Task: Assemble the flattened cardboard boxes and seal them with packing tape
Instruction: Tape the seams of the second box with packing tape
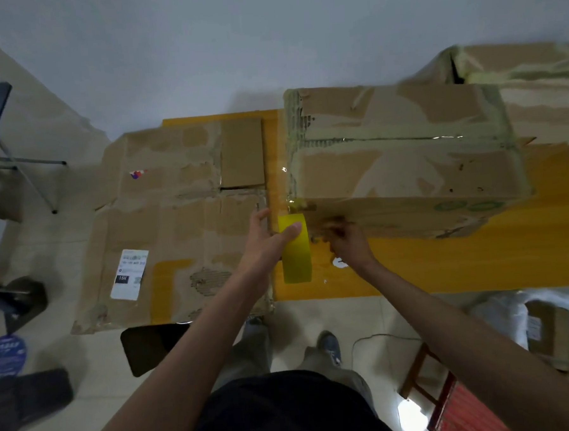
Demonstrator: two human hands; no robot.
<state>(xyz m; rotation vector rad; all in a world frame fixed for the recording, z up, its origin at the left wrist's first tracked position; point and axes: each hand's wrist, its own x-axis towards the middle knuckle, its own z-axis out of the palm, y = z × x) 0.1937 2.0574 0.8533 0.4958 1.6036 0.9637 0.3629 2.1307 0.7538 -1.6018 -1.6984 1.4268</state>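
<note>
An assembled cardboard box (402,156) lies on the yellow table (460,262), its top seam taped. My left hand (265,242) grips a yellow roll of packing tape (295,257) held upright just left of the box's near corner; a clear strip of tape runs from the roll up to that corner. My right hand (347,241) presses its curled fingers against the box's near side at the corner, on the tape end. A flattened cardboard box (184,214) with a white label lies on the table's left part.
A second taped box (526,80) stands behind the first at far right. A dark chair seat (148,347) sits below the table edge, a red wooden stool (451,401) at lower right, a stand's legs (27,176) at left. White wall behind.
</note>
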